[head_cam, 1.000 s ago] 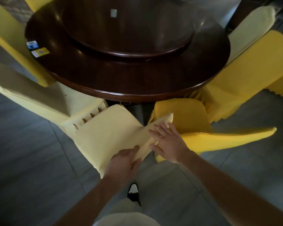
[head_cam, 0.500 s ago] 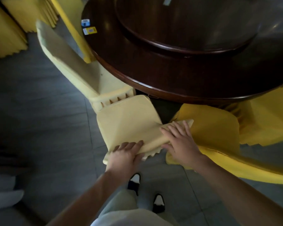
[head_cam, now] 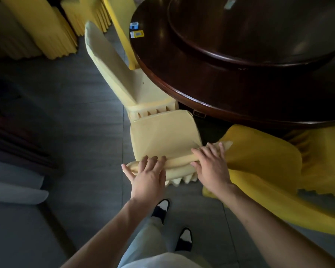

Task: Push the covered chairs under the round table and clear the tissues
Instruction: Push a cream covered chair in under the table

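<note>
Grey floor tiles point(head_cam: 81, 117) fill the near ground, with two black-and-white shoes point(head_cam: 161, 209) planted just behind the chair being handled, a stance that suits leaning into a push.

Both hands sit on the top edge of the pale chair's backrest point(head_cam: 174, 163), one toward each end, which would spread the force so the chair rolls straight rather than swinging. The left hand point(head_cam: 147, 176) lies over the rail with fingers laid forward across the cloth and the thumb spread out at the corner; the right hand point(head_cam: 211, 167) does the same, fingers draped over the fabric. Whether either truly clamps the rail underneath cannot be told.

That pale chair point(head_cam: 162, 136) has its seat only just short of the round table point(head_cam: 201, 74), so most of the push seems left to do. A second pale chair point(head_cam: 112, 70) is already tucked against the rim on the left, and a deeper yellow chair point(head_cam: 263, 161) stands on the right, touching the right hand's side. More yellow covers point(head_cam: 46, 31) stand far left.

On the tabletop lie two small packets point(head_cam: 136, 30), likely the tissues, and one label point(head_cam: 228, 4) on the raised turntable point(head_cam: 259, 31).
</note>
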